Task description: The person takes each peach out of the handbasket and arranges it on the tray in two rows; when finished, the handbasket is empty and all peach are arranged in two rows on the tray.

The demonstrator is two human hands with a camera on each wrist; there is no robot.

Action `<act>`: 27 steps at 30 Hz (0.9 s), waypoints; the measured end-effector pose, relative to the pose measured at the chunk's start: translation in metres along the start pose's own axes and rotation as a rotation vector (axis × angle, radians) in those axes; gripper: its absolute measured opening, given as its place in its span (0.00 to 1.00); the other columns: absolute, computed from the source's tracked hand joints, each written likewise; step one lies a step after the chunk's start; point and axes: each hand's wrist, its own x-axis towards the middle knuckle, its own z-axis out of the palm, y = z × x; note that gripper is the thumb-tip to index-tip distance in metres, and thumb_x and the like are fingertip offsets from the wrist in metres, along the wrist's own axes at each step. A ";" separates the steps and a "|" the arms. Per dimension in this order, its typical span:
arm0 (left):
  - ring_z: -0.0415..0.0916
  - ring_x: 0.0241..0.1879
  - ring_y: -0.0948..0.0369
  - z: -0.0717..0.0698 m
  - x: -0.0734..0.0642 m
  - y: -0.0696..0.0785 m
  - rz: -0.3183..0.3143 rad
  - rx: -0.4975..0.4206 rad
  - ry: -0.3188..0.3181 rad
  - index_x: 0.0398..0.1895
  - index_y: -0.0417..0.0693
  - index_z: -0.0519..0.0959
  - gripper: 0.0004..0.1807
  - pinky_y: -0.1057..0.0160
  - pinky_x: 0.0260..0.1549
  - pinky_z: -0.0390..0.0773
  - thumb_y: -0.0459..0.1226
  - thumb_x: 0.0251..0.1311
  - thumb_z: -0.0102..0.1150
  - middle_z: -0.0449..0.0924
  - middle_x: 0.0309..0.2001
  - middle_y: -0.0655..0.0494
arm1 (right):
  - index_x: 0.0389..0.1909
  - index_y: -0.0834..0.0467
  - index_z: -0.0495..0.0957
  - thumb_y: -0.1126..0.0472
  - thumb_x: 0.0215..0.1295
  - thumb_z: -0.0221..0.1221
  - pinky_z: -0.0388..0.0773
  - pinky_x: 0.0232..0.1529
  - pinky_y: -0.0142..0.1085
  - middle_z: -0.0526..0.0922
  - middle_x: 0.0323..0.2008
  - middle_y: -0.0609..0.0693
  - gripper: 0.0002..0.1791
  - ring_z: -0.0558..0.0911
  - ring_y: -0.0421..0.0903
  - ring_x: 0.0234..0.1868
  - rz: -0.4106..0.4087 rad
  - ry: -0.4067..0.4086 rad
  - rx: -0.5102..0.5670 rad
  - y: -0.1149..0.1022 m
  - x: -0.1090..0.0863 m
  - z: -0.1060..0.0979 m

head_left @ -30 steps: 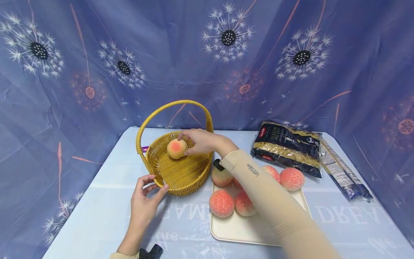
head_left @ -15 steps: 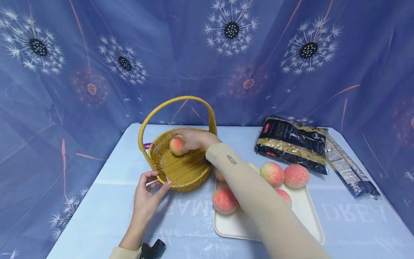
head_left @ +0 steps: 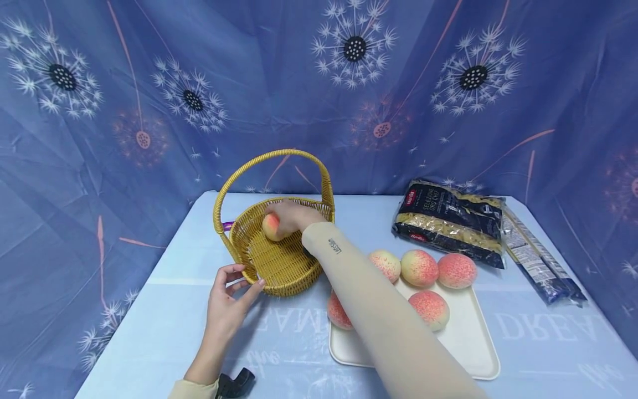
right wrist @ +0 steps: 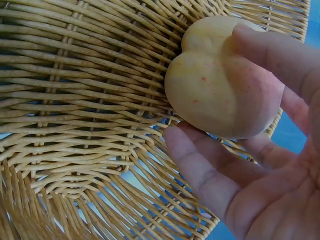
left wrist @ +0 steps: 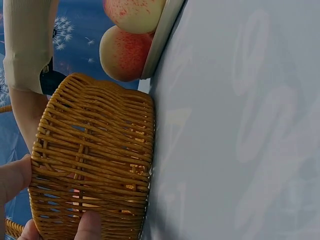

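My right hand (head_left: pixel 291 215) reaches into a round yellow wicker basket (head_left: pixel 269 263) with a tall arched handle. It holds a pink-and-yellow peach (head_left: pixel 270 227) low inside, near the back left wall. Up close in the right wrist view, the thumb lies across the top of the peach (right wrist: pixel 215 85) and the fingers curl beneath it, beside the weave. With thumb and fingers, my left hand (head_left: pixel 226 302) grips the front left rim. The left wrist view shows those fingertips against the outer side of the basket (left wrist: pixel 95 150).
Right of the basket, a cream tray (head_left: pixel 473 354) bears several peaches (head_left: pixel 430 310), partly hidden by my right sleeve (head_left: pixel 369 299). Behind it lie black pasta bags (head_left: pixel 451 219) and long flat packets (head_left: pixel 540 263). A purple item (head_left: pixel 227 225) shows left of the basket; a patterned curtain (head_left: pixel 279 72) hangs behind.
My right hand has turned over the peach and now covers more of it, while the peach stays near the basket's back left. The left hand keeps its grip on the rim. The head view shifted slightly.
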 end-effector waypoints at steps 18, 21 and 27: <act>0.79 0.48 0.65 0.000 -0.002 -0.001 -0.024 0.004 -0.018 0.65 0.40 0.70 0.31 0.76 0.42 0.84 0.32 0.64 0.76 0.74 0.63 0.44 | 0.79 0.49 0.70 0.61 0.69 0.74 0.81 0.70 0.42 0.78 0.72 0.52 0.40 0.79 0.49 0.70 0.045 -0.011 -0.009 -0.007 -0.004 0.003; 0.79 0.49 0.65 0.001 -0.001 -0.001 -0.021 0.005 -0.018 0.66 0.40 0.69 0.31 0.76 0.44 0.84 0.31 0.64 0.76 0.73 0.64 0.45 | 0.79 0.49 0.70 0.60 0.69 0.73 0.82 0.68 0.42 0.79 0.72 0.51 0.40 0.79 0.49 0.69 0.052 -0.015 0.003 -0.008 -0.006 0.002; 0.80 0.49 0.64 0.001 -0.002 -0.001 -0.005 -0.018 -0.009 0.65 0.40 0.70 0.32 0.75 0.43 0.85 0.32 0.63 0.77 0.73 0.64 0.44 | 0.79 0.48 0.70 0.58 0.70 0.73 0.82 0.68 0.44 0.80 0.70 0.51 0.39 0.80 0.49 0.68 0.047 -0.029 -0.009 -0.007 -0.009 0.002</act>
